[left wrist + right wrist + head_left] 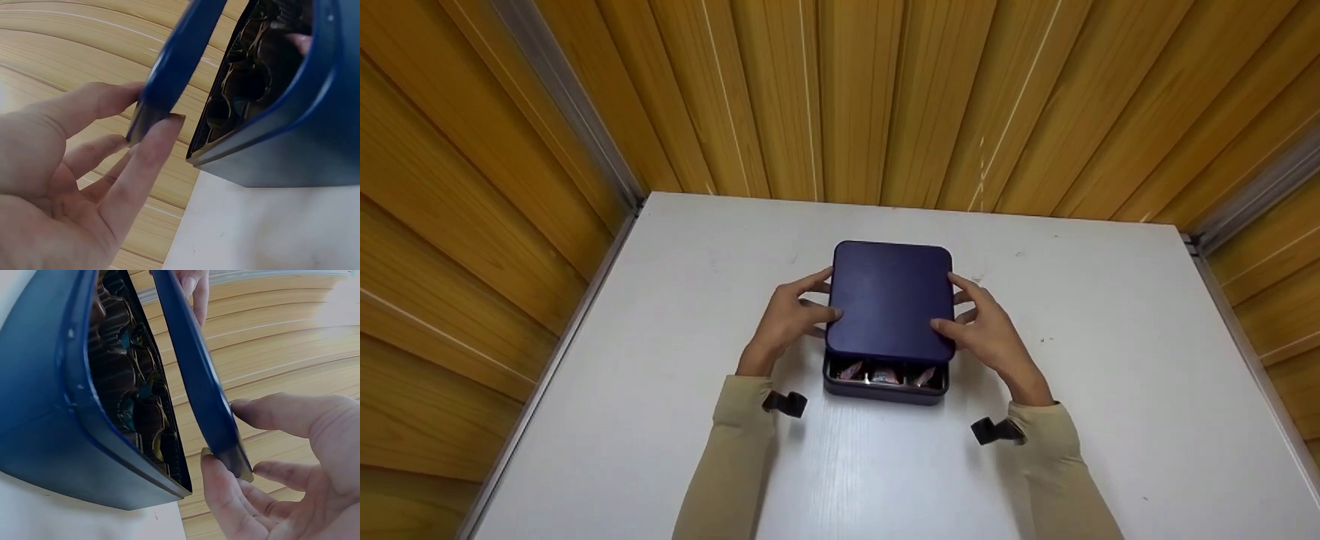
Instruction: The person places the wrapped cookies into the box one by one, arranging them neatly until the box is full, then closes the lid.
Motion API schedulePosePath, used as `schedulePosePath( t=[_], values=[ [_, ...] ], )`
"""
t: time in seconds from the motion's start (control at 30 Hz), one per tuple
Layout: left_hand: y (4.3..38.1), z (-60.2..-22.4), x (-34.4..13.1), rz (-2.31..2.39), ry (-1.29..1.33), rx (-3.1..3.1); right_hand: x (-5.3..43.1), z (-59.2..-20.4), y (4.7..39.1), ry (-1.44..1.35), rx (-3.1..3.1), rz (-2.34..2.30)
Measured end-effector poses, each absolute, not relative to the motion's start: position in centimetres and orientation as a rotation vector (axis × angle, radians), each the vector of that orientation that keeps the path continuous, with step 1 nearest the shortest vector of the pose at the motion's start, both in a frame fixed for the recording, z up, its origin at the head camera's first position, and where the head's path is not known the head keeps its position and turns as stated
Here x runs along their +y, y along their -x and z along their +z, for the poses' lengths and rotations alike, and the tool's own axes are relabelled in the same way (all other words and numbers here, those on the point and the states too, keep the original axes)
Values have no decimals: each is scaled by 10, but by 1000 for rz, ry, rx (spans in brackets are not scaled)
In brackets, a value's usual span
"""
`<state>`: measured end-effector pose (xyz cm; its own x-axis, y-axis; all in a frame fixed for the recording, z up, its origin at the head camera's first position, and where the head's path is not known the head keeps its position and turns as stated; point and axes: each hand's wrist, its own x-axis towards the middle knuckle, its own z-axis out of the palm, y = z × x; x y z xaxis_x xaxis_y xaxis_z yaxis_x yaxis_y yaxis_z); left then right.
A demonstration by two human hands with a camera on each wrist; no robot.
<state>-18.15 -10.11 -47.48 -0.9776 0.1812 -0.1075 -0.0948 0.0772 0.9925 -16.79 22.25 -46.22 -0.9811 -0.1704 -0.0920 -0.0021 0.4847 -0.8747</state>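
A dark blue lid (891,300) is held above a matching box (885,391), apart from its rim in both wrist views. In the head view the lid covers most of the box, leaving the near strip exposed. My left hand (786,319) pinches the lid's left edge, thumb on top and fingers below. On the opposite edge my right hand (986,330) grips it the same way. Inside the box sits a dark moulded tray (143,391) with small wrapped pieces (885,375) in its compartments; the far part is hidden by the lid.
The box stands on a white table (660,420). Wood-patterned panels (855,97) rise behind the table and along both sides, with metal strips (585,315) at the corners and edges. A small black wrist camera (786,403) is strapped at each cuff.
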Motion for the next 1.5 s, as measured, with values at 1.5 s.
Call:
schedulePosePath(
  t=[1.5],
  values=[
    [154,-483,-92,1768,-108,2491,209,-483,131,49,2731,-1390]
  ],
)
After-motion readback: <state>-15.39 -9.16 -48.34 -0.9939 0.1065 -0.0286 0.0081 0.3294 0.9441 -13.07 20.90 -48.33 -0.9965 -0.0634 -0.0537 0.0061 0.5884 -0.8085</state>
